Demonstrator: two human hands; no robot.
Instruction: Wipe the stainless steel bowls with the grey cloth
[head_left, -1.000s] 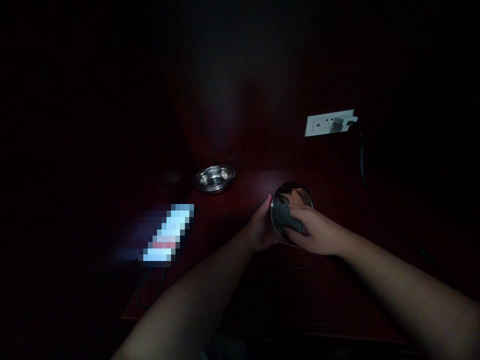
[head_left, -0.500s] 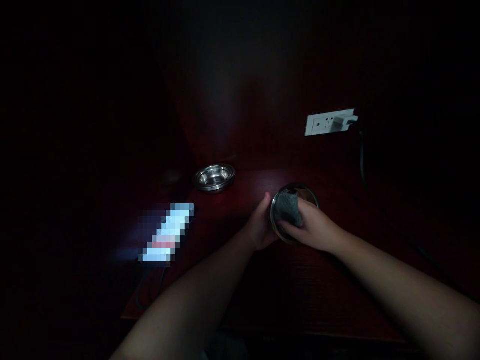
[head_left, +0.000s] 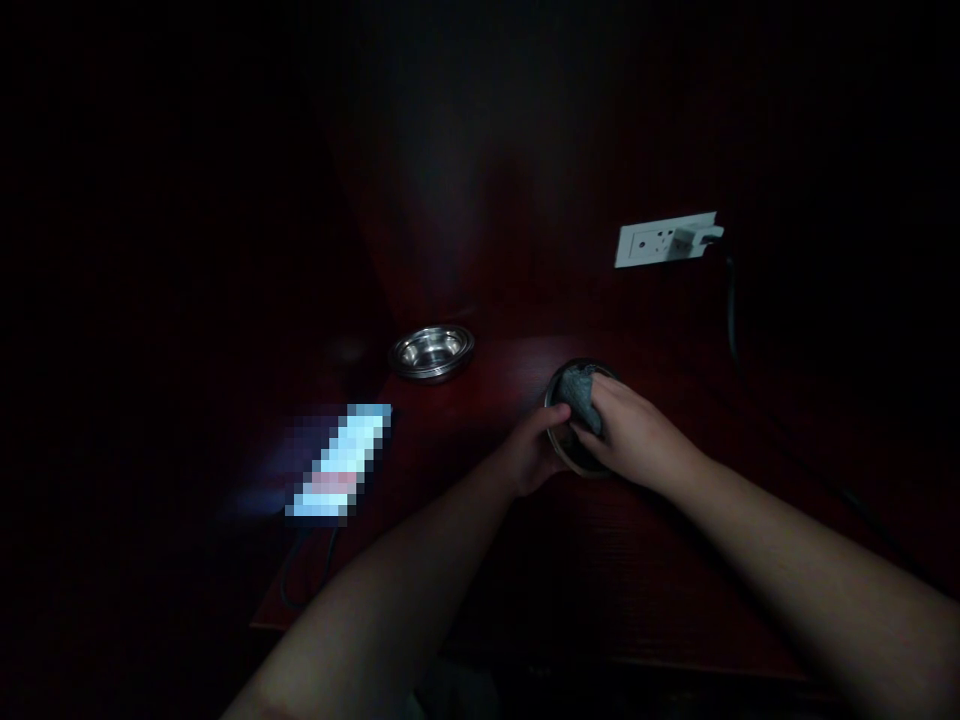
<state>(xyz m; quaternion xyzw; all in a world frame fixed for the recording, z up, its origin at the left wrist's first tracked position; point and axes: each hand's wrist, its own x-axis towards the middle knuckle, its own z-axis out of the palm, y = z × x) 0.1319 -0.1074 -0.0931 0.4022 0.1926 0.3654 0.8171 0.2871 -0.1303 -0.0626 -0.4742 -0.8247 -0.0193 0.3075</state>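
head view: left thumb has been brought in over the rim since half a second ago, when it was held up outside it; grey-green cloth (head_left: 577,392) has been shifted toward the far side of the metal bowl (head_left: 579,450).

bowl is gripped at its left side by the left hand (head_left: 531,450): thumb laid over the rim, fingers tucked round the outer wall, so wall is clamped between them. bowl is tilted, mouth turned up toward the camera. whether its base is touching the table (head_left: 525,372) can't be told, too dark.

cloth is held bunched in the right hand (head_left: 637,430), thumb below, fingers above, narrow grip. it's sat inside the bowl mouth, left of the knuckles, just beside the left thumb tip. right part of the bowl is covered by the right hand.

nested steel dishes (head_left: 433,350) are set on the table, left of and beyond the bowl, well apart. lit screen (head_left: 341,465) is placed nearer on the left, pixelated, so any text can't be read. thin cord (head_left: 330,560) is seen below it. white socket plate (head_left: 649,245) is mounted on the wall, plug (head_left: 697,237) inserted at its right end, dark cable (head_left: 732,310) hung below.
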